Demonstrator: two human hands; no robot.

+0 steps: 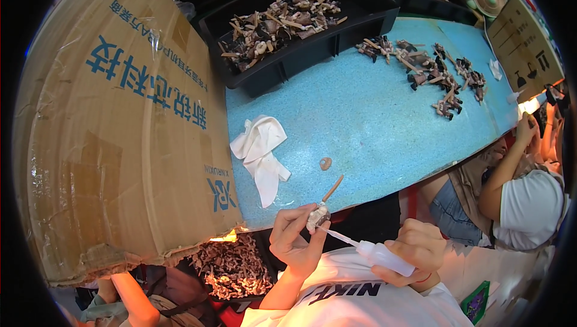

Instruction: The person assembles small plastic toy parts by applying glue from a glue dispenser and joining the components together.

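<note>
Between the fingertips and thumb of my left hand is a small pale-and-brown figurine part, with a thin tan stick pointing up and away from it. My right hand is wrapped round a white squeeze bottle, tilted so its thin nozzle reaches the figurine part. Whether any liquid comes out is too small to see. Just beyond my left hand, a small round beige piece lies on the blue tabletop. A crumpled white cloth is at the left of it.
A large cardboard box walls off the left side. Small figurines fill a black tray at the back; several more figurines lie at the far right. Below the table edge stands a bin of small brown parts. A co-worker sits at the right.
</note>
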